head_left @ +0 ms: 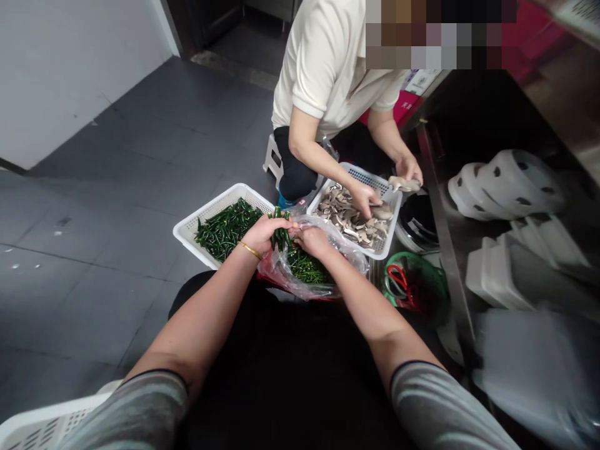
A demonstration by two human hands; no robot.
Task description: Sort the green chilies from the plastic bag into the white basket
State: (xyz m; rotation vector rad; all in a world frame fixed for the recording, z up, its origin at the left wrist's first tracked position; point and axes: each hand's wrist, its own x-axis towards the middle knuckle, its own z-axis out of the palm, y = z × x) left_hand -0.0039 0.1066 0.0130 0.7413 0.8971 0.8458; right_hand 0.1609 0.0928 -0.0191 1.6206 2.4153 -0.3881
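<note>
A small bunch of green chili peppers (280, 234) stands upright in my left hand (261, 234), its fingers wrapped around them. Close beside it, the fingers of my right hand (313, 241) are pinched together by the bunch; what they hold is too small to make out. Both hands are above a clear plastic bag (349, 265) that lies open, with more green chilies (307, 267) inside. To the left, a white perforated basket (186, 236) holds a heap of dark green chilies (225, 232), partly hidden by my left hand and forearm.
Opposite me a person (323, 69) in a cream shirt handles mushrooms (344, 215) over another white basket (390, 240). A green basket (438, 281) with red-handled scissors (402, 284) stands at right, near a shelf with white containers (497, 272). Another white basket (70, 412) is at lower left.
</note>
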